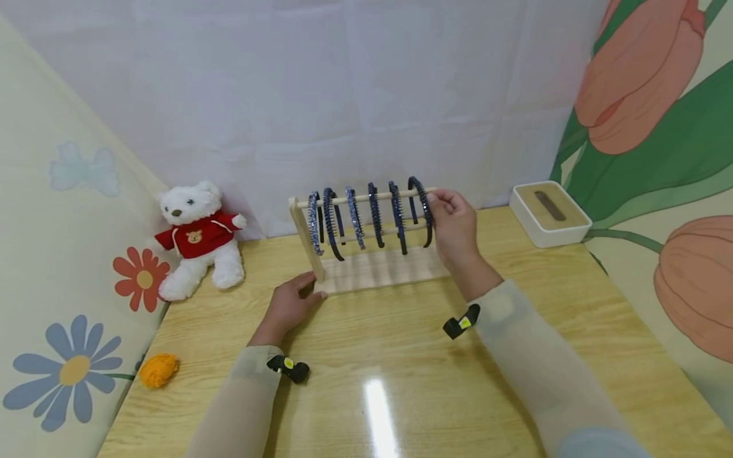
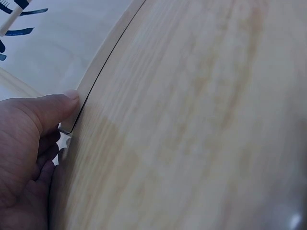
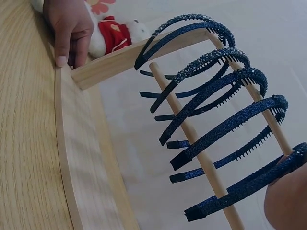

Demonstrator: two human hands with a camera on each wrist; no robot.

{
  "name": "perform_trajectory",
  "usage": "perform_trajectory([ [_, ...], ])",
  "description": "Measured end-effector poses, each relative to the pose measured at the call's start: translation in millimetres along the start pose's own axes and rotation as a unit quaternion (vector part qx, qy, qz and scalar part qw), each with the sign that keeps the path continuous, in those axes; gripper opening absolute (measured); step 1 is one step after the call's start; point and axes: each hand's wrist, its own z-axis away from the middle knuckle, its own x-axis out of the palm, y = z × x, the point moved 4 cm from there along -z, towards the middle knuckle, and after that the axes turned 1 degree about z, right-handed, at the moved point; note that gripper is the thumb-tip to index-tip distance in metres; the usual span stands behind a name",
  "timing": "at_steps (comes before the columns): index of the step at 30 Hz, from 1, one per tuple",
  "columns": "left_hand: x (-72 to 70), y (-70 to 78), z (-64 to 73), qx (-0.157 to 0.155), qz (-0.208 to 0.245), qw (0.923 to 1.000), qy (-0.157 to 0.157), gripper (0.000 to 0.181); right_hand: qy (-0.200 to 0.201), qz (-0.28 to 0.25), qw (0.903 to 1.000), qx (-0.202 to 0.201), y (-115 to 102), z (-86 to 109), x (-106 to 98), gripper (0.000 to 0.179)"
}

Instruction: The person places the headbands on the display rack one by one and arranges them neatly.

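Observation:
A pale wooden headband rack [image 1: 378, 270] stands on the table, with two rods between its uprights. Several dark blue glittery headbands [image 3: 225, 129] with comb teeth hang over the rods. My left hand [image 1: 291, 304] grips the rack's left front corner low down; in the left wrist view its thumb [image 2: 57, 108] lies on the base edge. At the top right end of the rack, my right hand [image 1: 458, 232] holds on with bent fingers, thumb right beside the last headband [image 1: 420, 207]. That hand hides the right upright.
To the left, a white teddy bear [image 1: 197, 245] in a red sweater sits against the wall. An orange yarn bundle [image 1: 158, 371] lies near the table's left edge. At the back right stands a white box [image 1: 552, 235] with a slotted wooden lid.

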Motion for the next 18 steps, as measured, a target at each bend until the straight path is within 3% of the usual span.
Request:
perform_trajectory([
  [18, 1.0, -1.5, -0.3, 0.004, 0.004, 1.0000, -0.002, 0.059, -0.016, -0.019, 0.9997, 0.001, -1.7, 3.2, 1.8, 0.010],
])
